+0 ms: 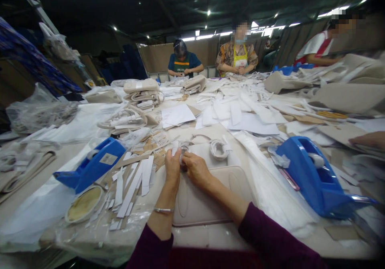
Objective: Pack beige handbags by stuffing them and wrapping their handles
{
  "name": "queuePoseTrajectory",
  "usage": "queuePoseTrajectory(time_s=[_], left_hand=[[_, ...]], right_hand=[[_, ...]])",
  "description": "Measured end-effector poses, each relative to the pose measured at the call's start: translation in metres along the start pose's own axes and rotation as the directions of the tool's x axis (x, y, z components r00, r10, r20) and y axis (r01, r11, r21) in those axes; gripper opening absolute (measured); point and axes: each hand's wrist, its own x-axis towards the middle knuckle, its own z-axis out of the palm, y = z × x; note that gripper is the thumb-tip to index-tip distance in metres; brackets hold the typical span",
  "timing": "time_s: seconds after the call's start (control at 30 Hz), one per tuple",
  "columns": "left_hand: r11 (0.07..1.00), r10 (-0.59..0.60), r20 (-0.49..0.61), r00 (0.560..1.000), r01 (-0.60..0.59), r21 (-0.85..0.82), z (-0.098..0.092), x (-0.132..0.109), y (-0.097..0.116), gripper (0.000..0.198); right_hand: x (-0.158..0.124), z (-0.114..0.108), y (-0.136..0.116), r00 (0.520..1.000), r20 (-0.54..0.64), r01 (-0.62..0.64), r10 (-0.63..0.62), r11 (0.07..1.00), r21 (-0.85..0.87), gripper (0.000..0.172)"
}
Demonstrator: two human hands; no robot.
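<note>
A pale beige handbag (216, 192) lies flat on the table in front of me. Over its far edge, my left hand (173, 166) and my right hand (194, 166) meet, fingers closed around a white-wrapped part of the bag's strap (184, 148). The fingers hide most of what they grip. Just to the right, a second coiled, wrapped strap end (219, 149) rests on white material at the bag's far side. A curved handle (201, 136) shows beyond my hands.
Blue tape dispensers stand at left (93, 160) and right (313, 176). Paper strips (132, 184) and a round tape roll (84, 204) lie at left. White sheets (177, 115) and stacked beige bags (141, 90) cover the table beyond. Several people work around it; a co-worker's hand (369, 139) reaches in at right.
</note>
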Motion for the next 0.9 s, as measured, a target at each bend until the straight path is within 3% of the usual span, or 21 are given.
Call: queuePoseTrajectory(time_s=[0.17, 0.23, 0.33, 0.43, 0.47, 0.53, 0.6, 0.67, 0.83, 0.9], left_hand=[[0.999, -0.036, -0.034, 0.999, 0.035, -0.04, 0.001, 0.003, -0.005, 0.032], [1.0, -0.014, -0.088, 0.996, 0.013, -0.018, 0.001, 0.003, -0.005, 0.031], [0.985, 0.149, -0.189, 0.971, -0.129, 0.117, 0.0, -0.002, 0.004, 0.024], [0.896, 0.409, -0.206, 0.889, -0.349, 0.274, -0.003, -0.017, 0.024, 0.021], [0.853, 0.487, -0.145, 0.862, -0.433, 0.291, -0.003, -0.025, 0.031, 0.021], [0.763, 0.583, 0.114, 0.805, -0.59, 0.266, -0.003, -0.041, 0.041, 0.025], [0.69, 0.563, 0.441, 0.699, -0.691, 0.216, -0.002, -0.057, 0.045, 0.028], [0.649, 0.455, 0.634, 0.625, -0.721, 0.244, -0.002, -0.071, 0.044, 0.024], [0.617, 0.266, 0.688, 0.676, -0.667, 0.417, -0.012, -0.083, 0.045, 0.018], [0.613, 0.189, 0.724, 0.663, -0.656, 0.44, -0.017, -0.081, 0.049, 0.023]], right_hand=[[-0.032, -0.011, -0.011, 0.986, -0.159, -0.073, 0.053, 0.989, -0.126, 0.045], [-0.052, -0.018, -0.012, 0.98, -0.182, -0.122, 0.083, 0.969, -0.213, 0.038], [-0.073, -0.026, -0.008, 0.977, -0.162, -0.186, 0.141, 0.934, -0.304, 0.018], [-0.079, -0.025, -0.003, 0.979, -0.151, -0.18, 0.137, 0.927, -0.328, 0.014], [-0.079, -0.023, -0.002, 0.98, -0.151, -0.171, 0.127, 0.93, -0.327, 0.013], [-0.08, -0.019, 0.0, 0.981, -0.155, -0.159, 0.114, 0.933, -0.322, 0.013], [-0.081, -0.015, 0.003, 0.982, -0.164, -0.144, 0.095, 0.936, -0.32, 0.011], [-0.083, -0.012, 0.009, 0.983, -0.171, -0.119, 0.066, 0.94, -0.321, 0.013], [-0.085, -0.006, 0.019, 0.978, -0.205, -0.09, 0.034, 0.959, -0.269, 0.026], [-0.087, -0.006, 0.019, 0.966, -0.254, -0.103, 0.047, 0.972, -0.213, 0.033]])
